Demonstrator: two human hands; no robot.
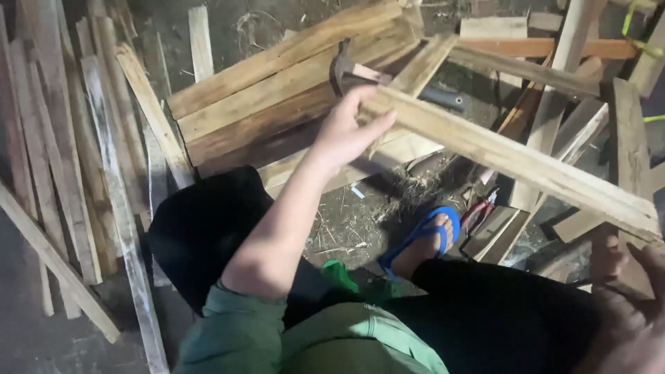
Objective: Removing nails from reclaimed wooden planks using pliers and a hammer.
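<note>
My left hand (346,131) reaches forward and grips the near end of a long pale wooden slat (512,159). The slat runs down to the right, above the ground. My right hand (627,305) is at the bottom right corner, blurred, just below the slat's far end (641,218). Whether it touches the wood is unclear. A hammer (343,66) with a dark head lies just beyond my left hand on a panel of joined boards (270,97).
Many loose slats and planks (83,159) lie on the dirt floor at left. A wooden frame of crossed battens (554,76) stands at right. My foot in a blue sandal (422,242) rests on the ground, with red-handled pliers (478,211) beside it.
</note>
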